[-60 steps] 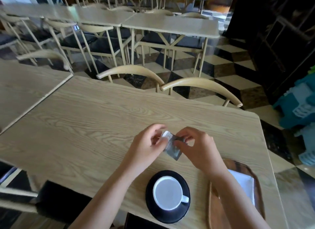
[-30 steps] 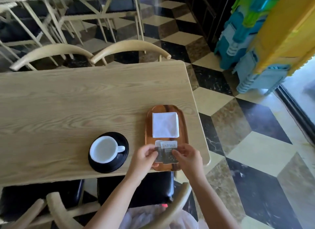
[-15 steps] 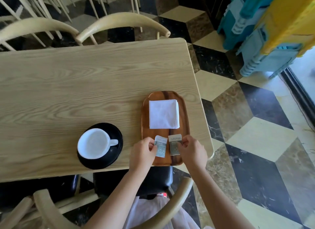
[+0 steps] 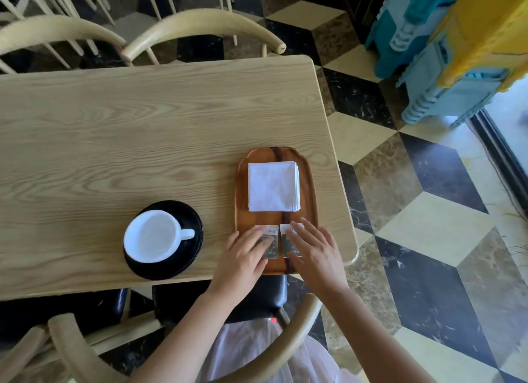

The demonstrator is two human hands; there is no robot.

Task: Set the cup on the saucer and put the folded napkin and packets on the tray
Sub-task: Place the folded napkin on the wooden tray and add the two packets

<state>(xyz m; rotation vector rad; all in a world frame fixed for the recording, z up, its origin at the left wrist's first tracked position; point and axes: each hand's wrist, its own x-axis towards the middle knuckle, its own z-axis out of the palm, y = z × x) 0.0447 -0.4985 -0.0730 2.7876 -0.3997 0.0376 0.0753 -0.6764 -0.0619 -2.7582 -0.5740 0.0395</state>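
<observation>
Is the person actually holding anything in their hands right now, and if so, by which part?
Nothing is gripped. The left hand lies flat, fingers on the left packet; the right hand presses the right packet onto the tray.

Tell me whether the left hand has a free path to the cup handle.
Probably yes. The left hand lies flat on a packet just right of the cup, whose handle points toward it, with only bare saucer and table between.
</observation>
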